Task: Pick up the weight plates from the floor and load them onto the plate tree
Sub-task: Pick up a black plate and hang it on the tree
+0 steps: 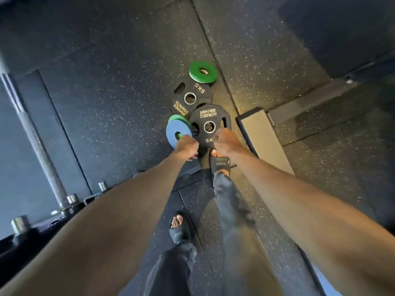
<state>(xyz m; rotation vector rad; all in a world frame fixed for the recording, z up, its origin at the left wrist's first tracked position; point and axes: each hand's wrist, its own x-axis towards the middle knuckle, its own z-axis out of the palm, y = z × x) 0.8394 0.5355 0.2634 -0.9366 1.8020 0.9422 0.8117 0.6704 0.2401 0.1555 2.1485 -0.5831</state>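
Several weight plates lie in a row on the rubber floor. Farthest is a green plate [203, 72], then a black 5 kg plate [190, 98]. A second black 5 kg plate [209, 124] overlaps it, nearest me. Beside that, a blue plate [175, 133] lies on top of another green plate [178, 118]. My left hand [187, 146] grips the near edge of the blue plate, fingers curled. My right hand [224, 141] grips the near edge of the nearest black plate. The plate tree's metal pegs [20, 224] show at lower left.
A barbell [32, 133] runs along the left side. A grey metal base beam [263, 133] lies just right of the plates. My two feet in black slides [220, 164] stand close behind the plates. Speckled rubber mats cover the floor.
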